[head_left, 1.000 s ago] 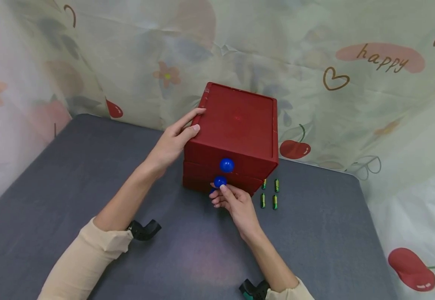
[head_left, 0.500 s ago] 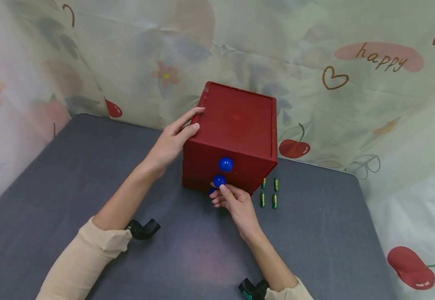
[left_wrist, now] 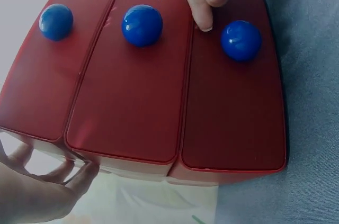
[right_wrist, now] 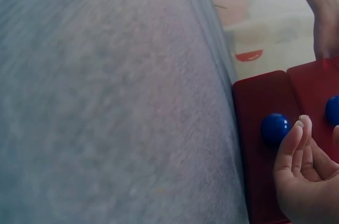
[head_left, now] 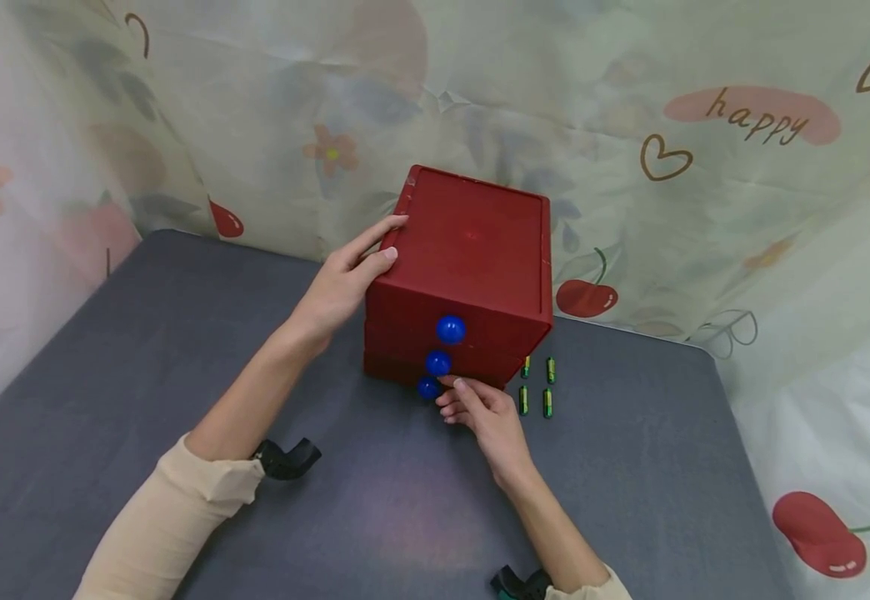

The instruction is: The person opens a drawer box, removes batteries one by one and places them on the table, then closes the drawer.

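Observation:
A red three-drawer box (head_left: 472, 242) stands on the dark grey table, each drawer front bearing a round blue knob. All three drawers look pushed in. My left hand (head_left: 337, 287) rests against the box's left side, thumb and index finger reaching the upper edge; the left wrist view shows its other fingers along the side wall. Beside the middle knob (head_left: 438, 362) and bottom knob (head_left: 428, 387) is my right hand (head_left: 491, 417), fingers loosely bent and holding nothing. In the left wrist view one fingertip (left_wrist: 205, 27) is at the seam between the middle and bottom drawers.
Several small green-and-yellow batteries (head_left: 547, 402) lie on the table (head_left: 652, 467) just right of the box. Behind the box hangs a patterned curtain (head_left: 255, 125) meeting the table's back edge. The top knob (head_left: 451, 329) sticks out above the other two.
My right hand has let go of the middle knob and shifted slightly right and down, so the bottom knob now shows fully. My left hand has stayed on the box.

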Motion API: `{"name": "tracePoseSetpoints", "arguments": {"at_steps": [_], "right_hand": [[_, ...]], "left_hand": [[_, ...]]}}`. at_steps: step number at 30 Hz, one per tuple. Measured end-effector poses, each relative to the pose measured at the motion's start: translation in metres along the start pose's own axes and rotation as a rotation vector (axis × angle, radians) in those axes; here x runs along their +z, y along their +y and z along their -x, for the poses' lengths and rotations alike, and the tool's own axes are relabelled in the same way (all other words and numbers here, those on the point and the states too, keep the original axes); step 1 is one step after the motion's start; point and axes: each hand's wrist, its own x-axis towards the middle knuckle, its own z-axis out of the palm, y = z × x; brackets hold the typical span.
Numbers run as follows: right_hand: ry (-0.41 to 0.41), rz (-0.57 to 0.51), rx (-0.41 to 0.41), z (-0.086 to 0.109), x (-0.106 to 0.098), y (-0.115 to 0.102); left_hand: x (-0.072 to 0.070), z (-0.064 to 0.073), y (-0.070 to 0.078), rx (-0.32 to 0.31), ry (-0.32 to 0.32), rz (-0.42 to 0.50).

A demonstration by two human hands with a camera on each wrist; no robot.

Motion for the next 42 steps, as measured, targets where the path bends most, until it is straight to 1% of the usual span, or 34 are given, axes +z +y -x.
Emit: {"name": "tracePoseSetpoints", "arguments": {"at_steps": [4,6,13,16,20,25,27,30,33,39,40,42], "right_hand": [[-0.008,0.023,0.0,0.005,-0.001,-0.008],[-0.004,0.031,0.007,0.005,-0.002,-0.008],[0.028,0.057,0.044,-0.001,-0.009,0.012],[0.024,0.072,0.046,-0.003,-0.009,0.018],[0.009,0.093,0.072,-0.006,-0.009,0.02],[-0.004,0.122,0.13,-0.011,-0.007,0.019],[-0.011,0.119,0.166,-0.013,-0.006,0.018],[-0.04,0.097,0.221,-0.015,-0.004,0.016],[-0.082,0.078,0.258,-0.016,-0.001,0.011],[-0.107,0.086,0.265,-0.014,0.006,-0.004],[-0.107,0.086,0.264,-0.014,0.007,-0.005],[-0.097,0.085,0.269,-0.017,0.005,0.001]], "left_hand": [[0.0,0.0,0.0,-0.007,0.005,-0.001],[0.0,0.0,0.001,-0.013,0.011,-0.007],[0.001,0.0,0.001,-0.003,0.019,-0.033],[0.001,0.0,0.0,-0.004,0.015,-0.022],[0.001,-0.001,0.001,-0.013,0.016,-0.011],[0.001,0.0,0.001,-0.021,0.027,-0.017],[0.001,0.0,0.001,-0.021,0.029,-0.017],[0.002,0.0,0.001,-0.015,0.03,-0.018],[0.002,0.0,0.0,-0.013,0.03,-0.019],[0.002,-0.001,0.001,-0.022,0.031,-0.022],[0.002,-0.001,0.001,-0.022,0.032,-0.024],[0.002,-0.001,0.001,-0.02,0.032,-0.028]]}}
